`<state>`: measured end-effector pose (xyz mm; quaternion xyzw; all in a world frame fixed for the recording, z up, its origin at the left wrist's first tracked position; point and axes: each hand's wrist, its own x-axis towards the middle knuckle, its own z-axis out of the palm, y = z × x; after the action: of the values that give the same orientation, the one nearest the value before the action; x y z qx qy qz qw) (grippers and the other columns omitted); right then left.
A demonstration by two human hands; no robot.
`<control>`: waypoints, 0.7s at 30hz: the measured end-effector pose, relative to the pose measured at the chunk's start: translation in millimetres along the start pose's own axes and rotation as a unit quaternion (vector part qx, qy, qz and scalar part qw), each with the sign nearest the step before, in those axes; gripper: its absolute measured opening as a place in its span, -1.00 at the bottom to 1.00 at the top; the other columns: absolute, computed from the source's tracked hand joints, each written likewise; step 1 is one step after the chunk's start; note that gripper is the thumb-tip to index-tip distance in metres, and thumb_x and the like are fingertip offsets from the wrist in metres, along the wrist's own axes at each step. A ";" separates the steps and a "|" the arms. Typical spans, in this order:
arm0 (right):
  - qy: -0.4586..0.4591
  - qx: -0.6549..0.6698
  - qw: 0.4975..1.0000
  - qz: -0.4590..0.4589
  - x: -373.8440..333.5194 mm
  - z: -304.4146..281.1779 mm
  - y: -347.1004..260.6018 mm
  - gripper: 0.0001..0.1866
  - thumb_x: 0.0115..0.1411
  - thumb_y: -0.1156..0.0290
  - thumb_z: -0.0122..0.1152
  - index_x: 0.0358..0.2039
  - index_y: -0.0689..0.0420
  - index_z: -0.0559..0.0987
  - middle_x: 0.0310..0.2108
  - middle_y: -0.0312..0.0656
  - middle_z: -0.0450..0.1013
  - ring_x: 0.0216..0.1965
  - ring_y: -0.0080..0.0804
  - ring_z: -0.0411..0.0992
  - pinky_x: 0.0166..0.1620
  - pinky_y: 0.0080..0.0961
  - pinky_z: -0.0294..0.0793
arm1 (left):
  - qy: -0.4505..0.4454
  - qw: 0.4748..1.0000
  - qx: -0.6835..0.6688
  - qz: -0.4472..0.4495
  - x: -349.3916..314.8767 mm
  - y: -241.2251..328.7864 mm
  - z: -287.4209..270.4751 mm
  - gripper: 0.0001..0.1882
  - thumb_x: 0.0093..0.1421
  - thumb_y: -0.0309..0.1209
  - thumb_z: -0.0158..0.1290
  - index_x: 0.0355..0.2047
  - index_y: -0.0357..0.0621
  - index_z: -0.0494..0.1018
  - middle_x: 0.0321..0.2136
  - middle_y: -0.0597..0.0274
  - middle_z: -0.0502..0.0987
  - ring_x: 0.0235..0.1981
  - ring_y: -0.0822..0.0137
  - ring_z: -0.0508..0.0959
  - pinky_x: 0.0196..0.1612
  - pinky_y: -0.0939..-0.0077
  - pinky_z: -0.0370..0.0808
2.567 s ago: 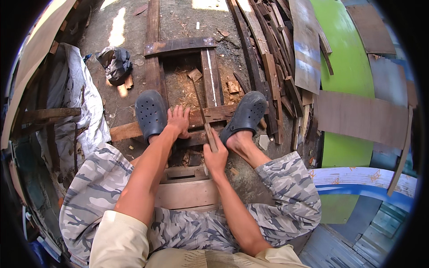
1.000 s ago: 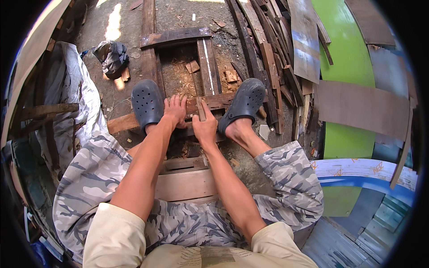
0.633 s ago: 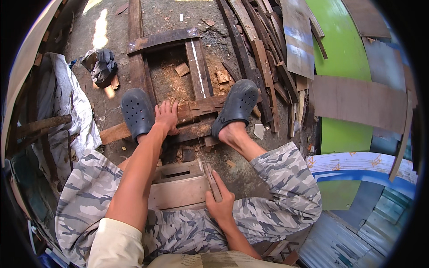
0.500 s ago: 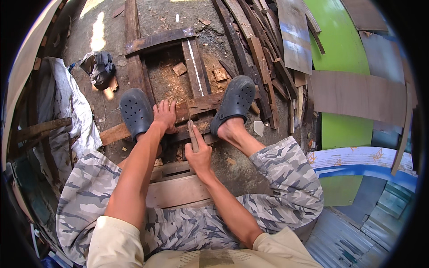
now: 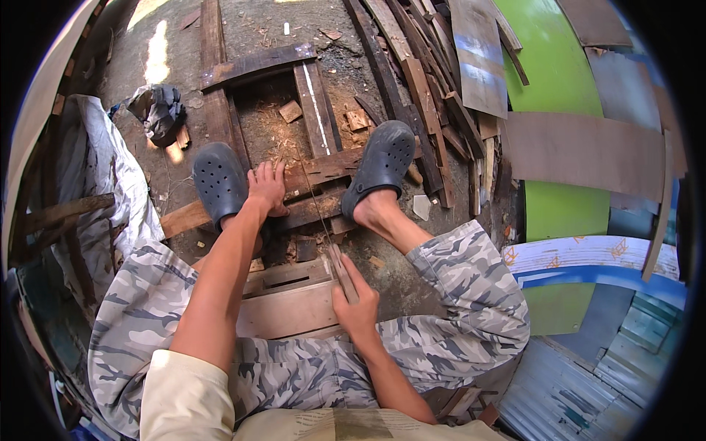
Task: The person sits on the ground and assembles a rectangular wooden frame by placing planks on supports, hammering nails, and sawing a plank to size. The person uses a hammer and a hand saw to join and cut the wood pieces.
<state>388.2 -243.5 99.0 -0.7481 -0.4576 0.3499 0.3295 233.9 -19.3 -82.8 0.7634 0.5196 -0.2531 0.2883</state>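
A dark wooden plank [image 5: 332, 167] lies crosswise between my feet, with a pale end showing at the left. My left hand [image 5: 266, 189] rests on it, fingers stretched out, beside my left clog [image 5: 220, 178]. In my right hand [image 5: 357, 305], fingers wrap round the wooden handle of a handsaw [image 5: 343, 273]. Its thin blade runs forward from the handle across the plank, just right of my left hand. My right clog [image 5: 384, 158] is at the plank's right part. Where the blade meets the wood is too fine to make out.
A low wooden stool-like piece [image 5: 287, 310] stands between my legs. Ahead lies a dark timber frame [image 5: 261, 65] with sawdust and offcuts. Long timber strips [image 5: 412, 88] are piled at the right, near a green panel [image 5: 548, 59]. White cloth [image 5: 121, 173] hangs at the left.
My right hand has drawn the saw back toward me and slightly right, so more of the blade shows. My left hand stays on the plank.
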 end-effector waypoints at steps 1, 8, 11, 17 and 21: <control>0.030 0.013 0.998 -0.046 38.8 31.9 20.1 -0.38 0.07 0.51 0.15 0.22 0.14 0.50 -0.15 0.17 0.59 -0.23 0.05 0.64 -0.19 -0.28 0.60 | 0.002 1.000 -0.001 0.001 0.0 -0.7 -2.7 0.45 -0.23 0.02 0.48 0.46 -0.15 -0.25 0.44 -0.21 -0.09 0.47 -0.20 -0.09 0.40 -0.33 -0.09; -0.002 0.008 1.000 0.021 140.7 88.0 14.1 -0.42 0.10 0.46 0.15 0.20 0.13 0.50 -0.14 0.27 0.55 -0.09 0.15 0.57 -0.05 -0.22 0.53 | -0.003 1.000 0.005 0.015 1.1 3.2 -6.6 0.43 -0.22 0.06 0.49 0.45 -0.17 -0.22 0.44 -0.26 -0.11 0.48 -0.23 -0.13 0.41 -0.32 -0.11; -0.021 0.021 0.999 0.016 41.5 25.9 -5.7 -0.40 0.10 0.53 0.15 0.22 0.17 0.49 -0.03 0.18 0.57 -0.03 -0.01 0.60 0.00 -0.34 0.55 | -0.003 1.000 -0.017 -0.006 -4.1 -3.3 -0.6 0.41 -0.21 -0.01 0.48 0.46 -0.13 -0.21 0.45 -0.21 -0.10 0.49 -0.20 -0.15 0.42 -0.32 -0.14; -0.035 -0.018 0.998 0.058 -23.0 -32.8 -32.2 -0.37 0.05 0.58 0.12 0.22 0.15 0.50 -0.13 0.20 0.59 -0.20 -0.07 0.66 -0.16 -0.35 0.60 | 0.000 1.000 -0.013 0.004 -3.9 0.0 2.1 0.41 -0.20 0.03 0.48 0.45 -0.17 -0.21 0.43 -0.26 -0.09 0.47 -0.23 -0.13 0.41 -0.33 -0.13; 0.030 0.028 0.999 -0.005 118.9 78.8 33.8 -0.44 0.10 0.52 0.14 0.18 0.19 0.52 -0.30 0.24 0.55 -0.40 -0.31 0.59 -0.23 -0.36 0.54 | -0.009 1.000 -0.015 0.016 1.7 8.9 -9.7 0.40 -0.20 -0.02 0.49 0.46 -0.13 -0.21 0.45 -0.22 -0.10 0.49 -0.20 -0.15 0.43 -0.32 -0.17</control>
<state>378.6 -133.4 2.8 -0.7465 -0.4411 0.3383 0.3655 243.7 -14.0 -75.5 0.7647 0.5088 -0.2473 0.3086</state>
